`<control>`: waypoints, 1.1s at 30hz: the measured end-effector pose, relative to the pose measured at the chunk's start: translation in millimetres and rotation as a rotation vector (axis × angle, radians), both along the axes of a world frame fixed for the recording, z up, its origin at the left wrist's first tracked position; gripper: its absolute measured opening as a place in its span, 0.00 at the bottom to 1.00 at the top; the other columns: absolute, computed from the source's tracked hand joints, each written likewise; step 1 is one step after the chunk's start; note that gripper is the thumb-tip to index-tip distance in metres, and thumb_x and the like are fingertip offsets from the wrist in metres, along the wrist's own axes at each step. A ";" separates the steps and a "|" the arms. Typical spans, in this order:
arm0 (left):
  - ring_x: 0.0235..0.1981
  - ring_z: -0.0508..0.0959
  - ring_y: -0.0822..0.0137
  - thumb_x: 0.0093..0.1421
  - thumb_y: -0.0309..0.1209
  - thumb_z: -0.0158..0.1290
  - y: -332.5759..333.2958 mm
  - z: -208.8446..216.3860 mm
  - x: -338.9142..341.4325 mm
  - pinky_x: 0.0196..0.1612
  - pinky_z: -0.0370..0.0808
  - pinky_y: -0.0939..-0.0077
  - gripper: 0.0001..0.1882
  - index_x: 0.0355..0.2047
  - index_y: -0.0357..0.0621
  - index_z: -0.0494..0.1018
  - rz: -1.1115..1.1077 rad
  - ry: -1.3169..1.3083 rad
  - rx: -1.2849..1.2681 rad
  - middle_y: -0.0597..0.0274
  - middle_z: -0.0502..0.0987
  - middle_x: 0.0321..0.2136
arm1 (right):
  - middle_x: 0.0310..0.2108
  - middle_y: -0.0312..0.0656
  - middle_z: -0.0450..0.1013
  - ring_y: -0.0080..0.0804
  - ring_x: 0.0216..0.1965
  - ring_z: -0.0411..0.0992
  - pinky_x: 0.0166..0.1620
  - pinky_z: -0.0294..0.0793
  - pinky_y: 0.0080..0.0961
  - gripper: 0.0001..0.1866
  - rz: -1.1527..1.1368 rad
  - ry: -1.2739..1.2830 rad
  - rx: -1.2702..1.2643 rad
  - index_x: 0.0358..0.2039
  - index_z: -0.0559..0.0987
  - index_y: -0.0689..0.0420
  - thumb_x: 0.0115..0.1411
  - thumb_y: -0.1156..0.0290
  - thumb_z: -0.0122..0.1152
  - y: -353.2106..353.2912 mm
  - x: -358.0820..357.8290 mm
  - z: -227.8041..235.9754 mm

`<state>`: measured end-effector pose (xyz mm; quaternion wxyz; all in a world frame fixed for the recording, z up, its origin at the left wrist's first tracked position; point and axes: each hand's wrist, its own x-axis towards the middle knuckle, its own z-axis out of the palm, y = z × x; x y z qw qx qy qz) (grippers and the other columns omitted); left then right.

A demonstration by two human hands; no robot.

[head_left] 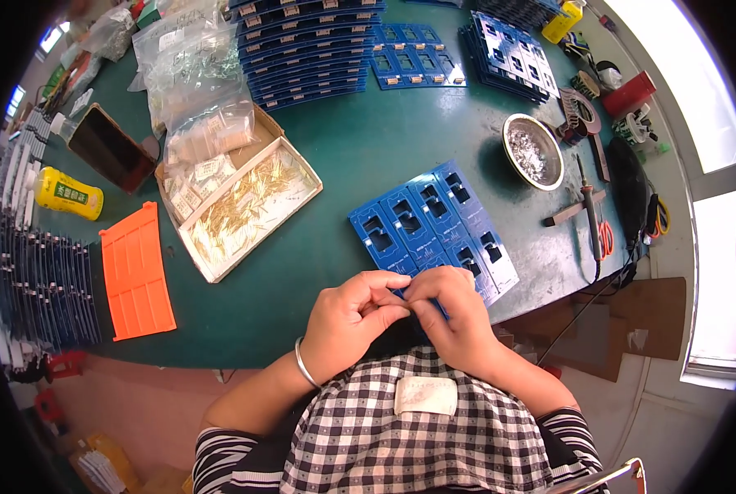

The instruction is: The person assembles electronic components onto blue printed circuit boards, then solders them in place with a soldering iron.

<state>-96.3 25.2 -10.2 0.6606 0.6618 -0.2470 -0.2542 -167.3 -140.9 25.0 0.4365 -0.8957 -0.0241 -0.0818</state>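
A blue circuit board panel (435, 216) with rectangular cutouts lies at the table's front edge. Over its near corner my two hands meet, fingertips almost touching. My left hand (350, 313) is closed in a pinch, thumb against the fingers. My right hand (453, 317) pinches too, close beside it. Whatever sits between the fingertips is too small or too covered to make out. To the left is a shallow cardboard box (302, 191) with a divider, holding loose gold-coloured pins (248, 202) and small white connectors (188, 200).
Tall stacks of blue boards (302, 58) stand at the back. A metal bowl (558, 169) with silvery bits and a soldering iron (588, 206) are on the right. An orange plastic tray (137, 276), a yellow bottle (70, 194) and a dark bottle (108, 148) occupy the left.
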 end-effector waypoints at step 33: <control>0.23 0.71 0.84 0.58 0.20 0.57 41.1 20.3 39.3 0.20 0.64 0.92 0.06 0.36 0.38 0.73 0.442 0.149 -0.224 0.62 0.80 0.31 | 0.26 0.34 0.67 0.19 0.29 0.65 0.33 0.67 0.18 0.04 0.150 0.304 0.176 0.35 0.71 0.61 0.63 0.74 0.53 -4.0 120.7 59.6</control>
